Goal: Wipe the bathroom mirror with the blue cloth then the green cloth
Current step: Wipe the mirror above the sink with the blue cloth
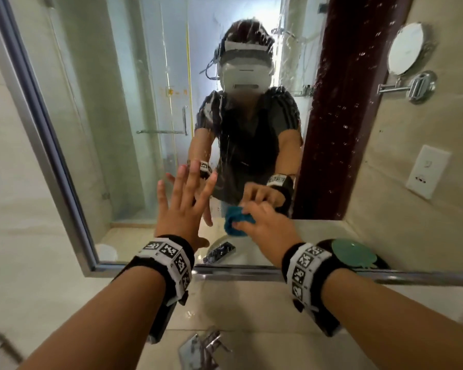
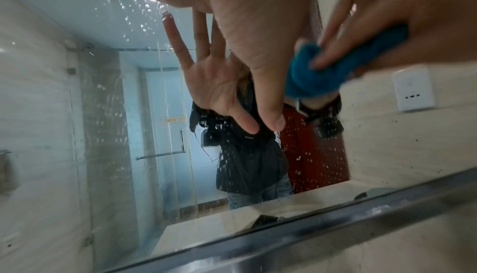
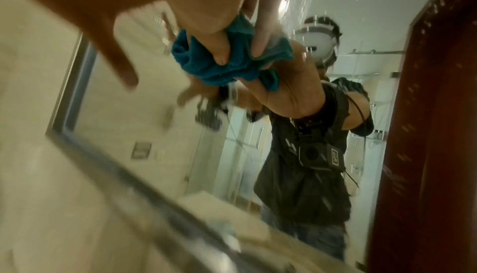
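The bathroom mirror fills the wall ahead, with water drops and streaks on its upper right. My left hand lies flat on the glass with its fingers spread and holds nothing; the left wrist view shows its palm on the mirror. Just to its right, my right hand grips the bunched blue cloth and presses it against the lower glass. The right wrist view shows fingers curled round the blue cloth. A green rounded thing shows behind my right wrist; I cannot tell what it is.
The mirror's metal frame runs along the bottom and up the left side. A chrome tap stands below on the pale counter. On the right wall hang a round swivel mirror and a white socket plate.
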{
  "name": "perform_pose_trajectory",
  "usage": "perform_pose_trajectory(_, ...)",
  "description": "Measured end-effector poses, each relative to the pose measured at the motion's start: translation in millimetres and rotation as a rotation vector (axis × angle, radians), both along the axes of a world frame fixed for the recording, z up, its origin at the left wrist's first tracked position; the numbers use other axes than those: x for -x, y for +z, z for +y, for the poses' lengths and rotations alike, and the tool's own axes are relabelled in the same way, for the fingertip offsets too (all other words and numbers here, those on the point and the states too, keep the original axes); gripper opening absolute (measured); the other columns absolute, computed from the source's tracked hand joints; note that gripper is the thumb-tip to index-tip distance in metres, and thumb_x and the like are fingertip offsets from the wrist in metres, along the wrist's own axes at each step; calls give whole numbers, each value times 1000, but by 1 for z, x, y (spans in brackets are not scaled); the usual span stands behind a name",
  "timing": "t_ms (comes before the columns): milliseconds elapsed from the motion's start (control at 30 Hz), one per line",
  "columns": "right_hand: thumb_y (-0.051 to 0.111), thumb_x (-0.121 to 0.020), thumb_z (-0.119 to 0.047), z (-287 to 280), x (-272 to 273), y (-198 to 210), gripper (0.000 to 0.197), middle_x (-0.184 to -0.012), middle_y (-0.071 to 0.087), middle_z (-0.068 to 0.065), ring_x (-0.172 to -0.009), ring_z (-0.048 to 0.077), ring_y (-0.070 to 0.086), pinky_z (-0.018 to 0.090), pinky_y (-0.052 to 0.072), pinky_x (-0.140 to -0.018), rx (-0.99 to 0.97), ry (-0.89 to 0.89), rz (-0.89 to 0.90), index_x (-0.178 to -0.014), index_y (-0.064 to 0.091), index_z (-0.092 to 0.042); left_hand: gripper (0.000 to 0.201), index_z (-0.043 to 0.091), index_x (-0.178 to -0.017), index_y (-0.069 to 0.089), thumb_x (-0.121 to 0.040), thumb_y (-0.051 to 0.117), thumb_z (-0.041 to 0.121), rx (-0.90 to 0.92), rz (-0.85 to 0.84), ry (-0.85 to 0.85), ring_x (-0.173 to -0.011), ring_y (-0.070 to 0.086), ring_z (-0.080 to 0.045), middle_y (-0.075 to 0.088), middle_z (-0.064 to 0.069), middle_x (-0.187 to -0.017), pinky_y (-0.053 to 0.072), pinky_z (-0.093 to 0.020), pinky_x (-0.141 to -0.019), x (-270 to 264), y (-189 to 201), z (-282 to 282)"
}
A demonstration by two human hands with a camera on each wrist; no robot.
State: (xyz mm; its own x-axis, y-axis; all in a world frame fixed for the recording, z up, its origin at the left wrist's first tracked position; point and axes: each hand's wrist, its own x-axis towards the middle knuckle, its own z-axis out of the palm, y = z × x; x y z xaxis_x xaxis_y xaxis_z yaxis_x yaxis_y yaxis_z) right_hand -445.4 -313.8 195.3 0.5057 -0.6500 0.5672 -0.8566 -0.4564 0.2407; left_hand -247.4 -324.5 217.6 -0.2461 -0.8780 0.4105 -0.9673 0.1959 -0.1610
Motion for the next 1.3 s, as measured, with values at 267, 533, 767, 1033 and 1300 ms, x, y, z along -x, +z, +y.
perform_pose_trajectory(267,73,-69,-9,-17,-30,20,49,-112,54,14,-93,34,49,37,52,-56,222,15,-296,-115,65,-22,151,24,-131,-46,-57,81,56,46,-6,-18,-130,-42,-35,-51,-13,-138,-10,-53,-113,-3,-25,-13)
perform_pose_trajectory(533,73,-64,-25,-10,2,-110,44,-110,46,10,-76,25,53,30,49,-52,-109,28,135,-108,67,-24,156,26,-139,-34,-46,90,46,192,5,-3,-135,-34,-29,-32,-9,-149,-4,-51,-114,-2,-40,-24)
perform_pose_trajectory(767,75,-72,-31,-3,39,-46,39,-110,42,6,-82,27,55,34,53,-54,-53,19,37,-110,67,-25,130,26,-149,1,-51,77,65,289,-58,18,-141,2,-35,-4,-14,-155,-2,-54,-114,-5,-30,-14)
perform_pose_trajectory(1033,71,-73,1,-6,57,89,50,-109,52,17,-92,38,51,45,53,-71,240,-68,-381,-116,65,-23,127,28,-148,-20,-64,66,71,340,29,-120,-141,-25,-30,-29,-10,-153,-13,-54,-113,61,69,-11)
perform_pose_trajectory(1300,41,-92,-44,1,73,4,42,-123,48,5,-102,24,51,37,50,-79,-65,-31,38,-127,53,-24,142,27,-139,-35,-55,74,68,308,90,-97,-139,-28,-32,-32,-11,-152,-11,-55,-113,82,75,-22)
